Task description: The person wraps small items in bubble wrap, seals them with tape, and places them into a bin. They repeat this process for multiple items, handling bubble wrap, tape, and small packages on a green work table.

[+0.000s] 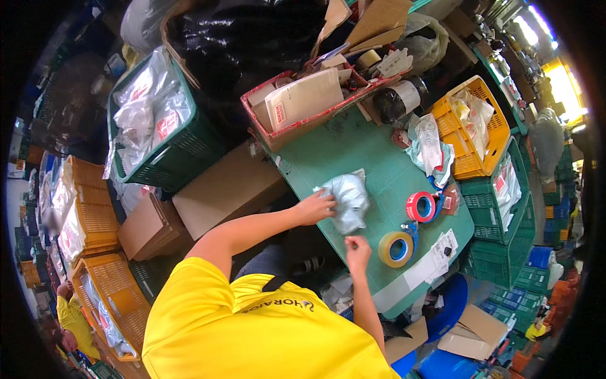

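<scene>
On the green table (pixel 379 164) lies a pale, bluish-white plastic bag (pixel 349 201), bunched up, its contents hidden. My left hand (pixel 315 207) grips the bag's left side with bent fingers. Just below the bag's near edge is my right hand (pixel 358 251), its fingers curled closed; whatever they may hold is too small to make out. Right of my hands sit a roll of red tape (pixel 411 207) and a roll of tan tape (pixel 385 248), each on a blue dispenser.
A red-edged box (pixel 287 140) of cards and papers spans the table's far side. Crumpled plastic bags (pixel 431 148) lie by a yellow crate (pixel 464 148) at right. Paper labels (pixel 442 252) rest near the right edge. A green crate (pixel 183 161) of bags stands at left, above cardboard (pixel 230 183).
</scene>
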Available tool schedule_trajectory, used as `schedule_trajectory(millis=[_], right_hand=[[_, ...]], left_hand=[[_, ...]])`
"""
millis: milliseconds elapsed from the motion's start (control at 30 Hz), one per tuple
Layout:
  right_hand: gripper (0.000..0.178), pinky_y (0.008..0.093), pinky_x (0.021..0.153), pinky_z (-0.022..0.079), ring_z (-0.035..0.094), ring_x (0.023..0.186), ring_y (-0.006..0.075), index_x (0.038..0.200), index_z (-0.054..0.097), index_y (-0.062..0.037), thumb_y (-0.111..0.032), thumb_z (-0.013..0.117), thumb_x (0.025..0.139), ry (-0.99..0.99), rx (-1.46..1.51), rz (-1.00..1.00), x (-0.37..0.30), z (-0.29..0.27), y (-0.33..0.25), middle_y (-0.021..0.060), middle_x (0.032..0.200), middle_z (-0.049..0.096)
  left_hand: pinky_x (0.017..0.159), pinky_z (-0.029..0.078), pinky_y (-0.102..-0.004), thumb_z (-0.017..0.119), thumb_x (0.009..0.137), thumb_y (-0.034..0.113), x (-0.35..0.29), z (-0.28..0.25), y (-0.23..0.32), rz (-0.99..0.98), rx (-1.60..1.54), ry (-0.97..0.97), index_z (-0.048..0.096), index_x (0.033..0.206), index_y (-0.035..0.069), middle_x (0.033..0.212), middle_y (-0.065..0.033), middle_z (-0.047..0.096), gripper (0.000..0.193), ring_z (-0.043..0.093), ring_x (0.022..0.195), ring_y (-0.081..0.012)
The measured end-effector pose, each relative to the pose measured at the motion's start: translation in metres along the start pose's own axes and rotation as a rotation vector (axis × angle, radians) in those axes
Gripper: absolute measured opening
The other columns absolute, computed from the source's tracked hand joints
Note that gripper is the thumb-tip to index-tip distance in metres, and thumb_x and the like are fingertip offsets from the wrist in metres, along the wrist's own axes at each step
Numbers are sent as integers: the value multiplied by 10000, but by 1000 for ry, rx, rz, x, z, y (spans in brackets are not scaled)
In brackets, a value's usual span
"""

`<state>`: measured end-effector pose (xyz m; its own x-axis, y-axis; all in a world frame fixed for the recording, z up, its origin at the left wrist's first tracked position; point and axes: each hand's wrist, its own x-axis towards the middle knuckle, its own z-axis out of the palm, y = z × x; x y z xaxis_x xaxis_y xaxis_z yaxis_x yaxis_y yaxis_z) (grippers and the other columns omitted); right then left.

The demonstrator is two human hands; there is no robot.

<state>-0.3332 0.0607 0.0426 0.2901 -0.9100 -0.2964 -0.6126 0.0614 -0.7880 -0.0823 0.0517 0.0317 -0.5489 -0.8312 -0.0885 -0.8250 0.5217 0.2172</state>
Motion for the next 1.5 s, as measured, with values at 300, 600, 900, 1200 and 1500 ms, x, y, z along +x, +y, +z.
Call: schedule_trajectory(millis=[300,600,900,1200,1500], right_hand=[[795,498,1204,214,210,1470,467,1501,321,59,-410,618,932,-116,-872,-502,7,44,-10,292,1586,237],[755,468,1036,421,563,1155,417,1340,512,95,-400,777,836,93,-656,-233,89,-6,12,302,1257,564],[685,400,840,545,685,908,281,1071,667,40,-329,965,577,-93,-240,149,177,17,19,168,1031,711],[391,489,897,563,688,1000,322,1135,642,56,0,728,758,-437,1081,728,73,19,7,159,1103,697],[306,353,902,525,674,1046,228,1109,700,1,23,662,806,41,747,624,-111,-63,4,92,1107,711]], left_hand=[[990,425,-486,695,846,116,-246,69,28,-1171,-285,850,555,1245,32,1161,-203,595,431,539,1120,-402],[1018,465,-536,723,858,547,-534,149,-48,-3091,-665,1917,425,1355,-84,1451,-228,424,857,465,1296,-354],[843,598,-427,807,803,73,-556,181,-2,-2634,-815,2456,613,1091,-120,1119,-197,676,398,692,931,-310],[1112,364,-475,473,923,33,-321,-54,66,-1516,585,1140,403,1504,-5,1432,-294,425,587,426,1323,-442],[1168,123,-660,549,908,45,45,17,121,-682,-260,109,288,1559,40,1627,-239,205,701,195,1514,-394]])
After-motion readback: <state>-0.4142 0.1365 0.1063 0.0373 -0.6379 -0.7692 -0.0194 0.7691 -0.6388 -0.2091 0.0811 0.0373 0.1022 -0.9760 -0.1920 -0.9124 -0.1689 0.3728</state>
